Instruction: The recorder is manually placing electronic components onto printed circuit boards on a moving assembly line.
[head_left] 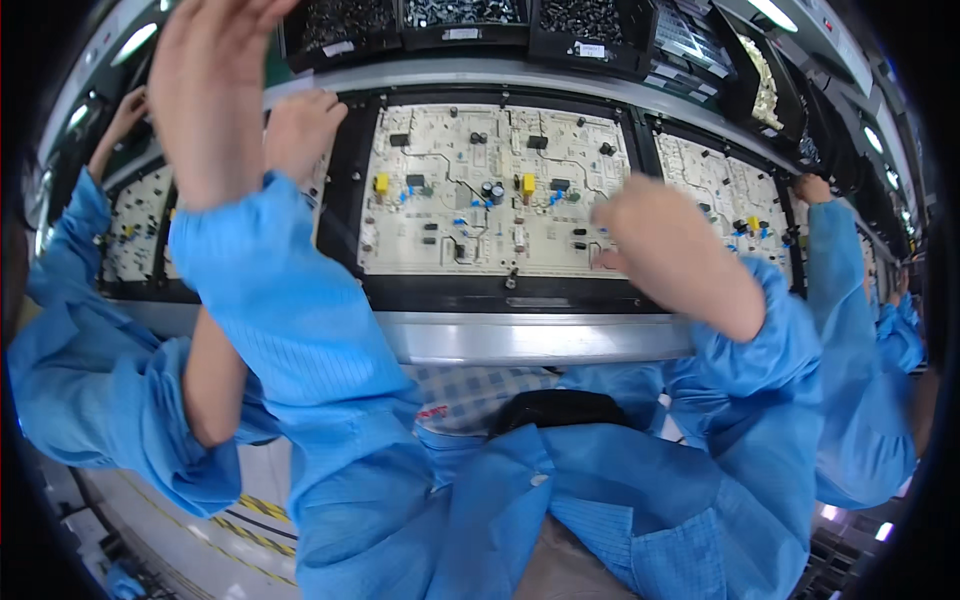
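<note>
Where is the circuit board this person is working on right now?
In the head view the pale circuit board lies centre, in a black frame, below the black parts bins. The right hand touches its lower right corner; the left hand is raised at upper left.

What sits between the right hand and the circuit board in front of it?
Nothing visible. The right hand is over the lower right corner of the circuit board, with no tool or part between. Whether it touches is unclear.

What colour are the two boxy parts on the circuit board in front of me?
Yellow, clearest in the head view: the two boxy components on the off-white circuit board.
</note>
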